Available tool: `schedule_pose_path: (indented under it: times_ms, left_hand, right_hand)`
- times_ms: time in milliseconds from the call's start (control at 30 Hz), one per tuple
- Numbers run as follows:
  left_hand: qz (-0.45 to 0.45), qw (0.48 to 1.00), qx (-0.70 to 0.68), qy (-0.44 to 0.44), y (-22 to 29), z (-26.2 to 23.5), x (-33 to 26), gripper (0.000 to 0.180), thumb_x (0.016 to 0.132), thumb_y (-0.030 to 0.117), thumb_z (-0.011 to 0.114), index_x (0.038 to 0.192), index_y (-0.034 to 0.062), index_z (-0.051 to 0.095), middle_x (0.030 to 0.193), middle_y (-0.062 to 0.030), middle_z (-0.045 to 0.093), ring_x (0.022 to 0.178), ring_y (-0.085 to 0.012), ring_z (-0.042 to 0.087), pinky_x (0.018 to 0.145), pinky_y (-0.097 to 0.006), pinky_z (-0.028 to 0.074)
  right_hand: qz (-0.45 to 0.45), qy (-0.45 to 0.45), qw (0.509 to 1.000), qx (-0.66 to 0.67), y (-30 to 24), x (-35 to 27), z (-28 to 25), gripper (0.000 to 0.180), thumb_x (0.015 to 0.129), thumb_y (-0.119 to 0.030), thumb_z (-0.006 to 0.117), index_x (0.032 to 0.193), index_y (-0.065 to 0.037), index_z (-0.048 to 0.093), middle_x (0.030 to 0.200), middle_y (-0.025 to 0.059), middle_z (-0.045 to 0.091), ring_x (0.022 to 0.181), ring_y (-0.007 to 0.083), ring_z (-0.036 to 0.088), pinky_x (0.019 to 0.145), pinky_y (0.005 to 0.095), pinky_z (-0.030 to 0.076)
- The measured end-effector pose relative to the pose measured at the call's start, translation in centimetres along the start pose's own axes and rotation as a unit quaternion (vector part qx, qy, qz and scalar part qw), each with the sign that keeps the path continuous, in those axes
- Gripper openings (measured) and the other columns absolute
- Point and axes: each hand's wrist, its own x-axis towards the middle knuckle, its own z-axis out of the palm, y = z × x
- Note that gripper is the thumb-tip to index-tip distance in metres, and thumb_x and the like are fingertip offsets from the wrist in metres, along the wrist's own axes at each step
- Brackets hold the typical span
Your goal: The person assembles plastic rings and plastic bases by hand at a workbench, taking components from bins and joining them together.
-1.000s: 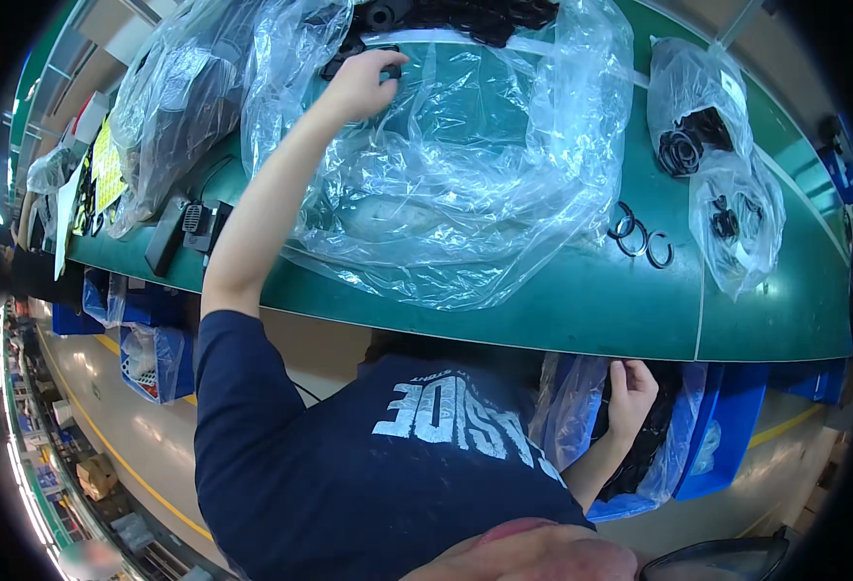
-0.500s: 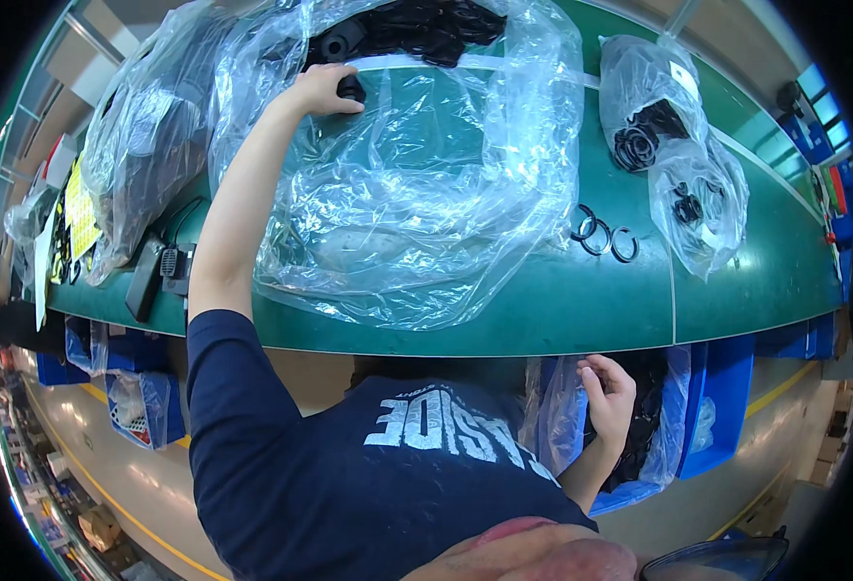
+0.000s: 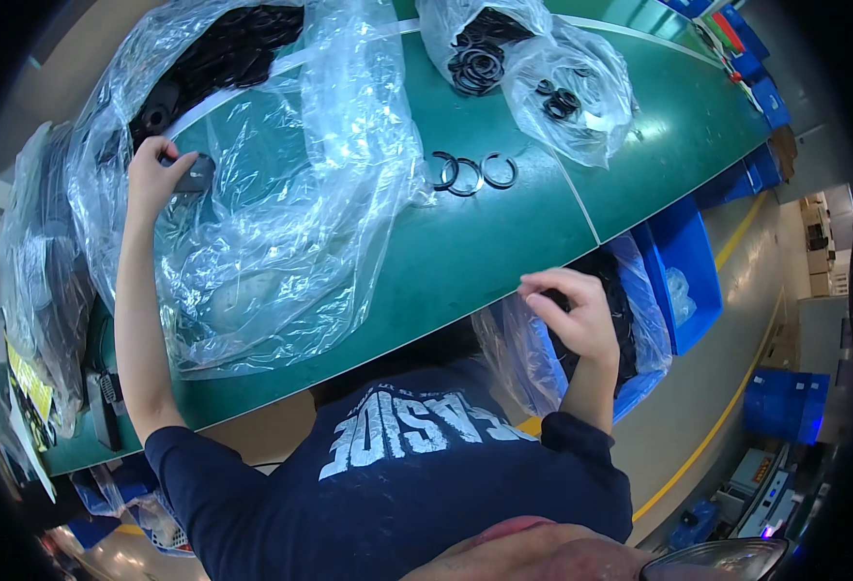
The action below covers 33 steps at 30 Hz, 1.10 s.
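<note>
My left hand (image 3: 152,172) reaches far across the green table (image 3: 504,228) and pinches a small dark flat part (image 3: 194,174) at the mouth of a large clear plastic bag (image 3: 272,194) holding black parts. My right hand (image 3: 572,315) hovers below the table's front edge, over a plastic-lined blue bin (image 3: 639,320) of black parts, fingers curled; whether it holds anything I cannot tell. Three black rings (image 3: 470,172) lie on the table between the bags.
A second clear bag (image 3: 533,68) of black rings sits at the far right of the table. More bagged parts (image 3: 39,261) lie at the left. Further blue bins (image 3: 780,402) stand on the floor to the right, beside a yellow floor line.
The view has swung left and tilted. My left hand has drawn back from the bag's far end with a dark part in it. My right hand has risen toward the table edge.
</note>
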Motion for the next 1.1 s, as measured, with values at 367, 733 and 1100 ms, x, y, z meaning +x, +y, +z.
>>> schedule_pose_path:
  times_ms: [367,733,1100]
  left_hand:
    - [-0.164,0.926,-0.218,-0.261,2.0,-1.6,-3.1,0.033,0.073,0.002,0.066,0.104,-0.0056,0.058,0.091,-0.0071,0.064,0.08,-0.0119,0.059,0.073,-0.025,0.045]
    - [-0.159,0.834,-0.523,-0.07,12.1,-3.5,-6.7,0.035,0.085,0.006,0.058,0.116,-0.007,0.047,0.099,-0.0117,0.064,0.09,-0.0137,0.061,0.082,-0.024,0.046]
    - [-0.292,0.628,-0.634,-0.345,18.8,-0.3,-11.7,0.026,0.088,0.013,0.056,0.11,-0.0005,0.053,0.092,-0.0066,0.064,0.081,-0.0136,0.063,0.069,-0.027,0.053]
  right_hand:
    - [-0.033,0.212,0.935,-0.283,5.2,17.6,-7.1,0.018,0.076,-0.013,0.064,0.09,-0.003,0.068,0.085,0.0145,0.067,0.076,0.0231,0.065,0.069,0.0317,0.05]
    - [0.072,0.096,0.857,-0.501,10.1,26.7,-8.5,0.023,0.074,-0.025,0.066,0.084,-0.005,0.068,0.092,0.0182,0.063,0.088,0.0352,0.06,0.077,0.0433,0.048]
    - [-0.05,0.27,0.938,-0.21,3.9,18.1,-5.2,0.02,0.083,-0.016,0.06,0.085,0.003,0.065,0.066,0.0067,0.056,0.062,0.0189,0.055,0.06,0.0303,0.044]
